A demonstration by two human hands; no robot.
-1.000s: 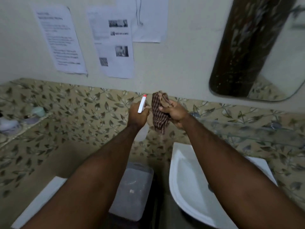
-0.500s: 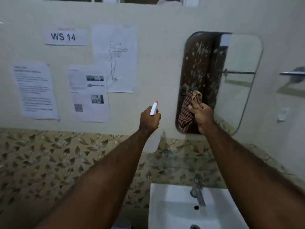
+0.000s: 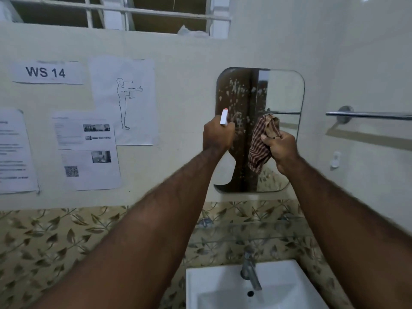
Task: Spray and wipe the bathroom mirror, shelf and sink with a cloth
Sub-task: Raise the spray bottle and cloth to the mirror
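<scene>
The rounded wall mirror (image 3: pixel 259 130) above the glass shelf (image 3: pixel 252 229) and white sink (image 3: pixel 256 288) is flecked with pale spray spots on its left half. The left hand (image 3: pixel 218 136) is wrapped around a white spray bottle (image 3: pixel 223 117), now raised before the glass rather than beside it. The right hand (image 3: pixel 281 148) clutches one bunched checked cloth (image 3: pixel 259 146). Five papers (image 3: pixel 122 101) hang left; one tap (image 3: pixel 249 269), one towel rail (image 3: pixel 367 114).
</scene>
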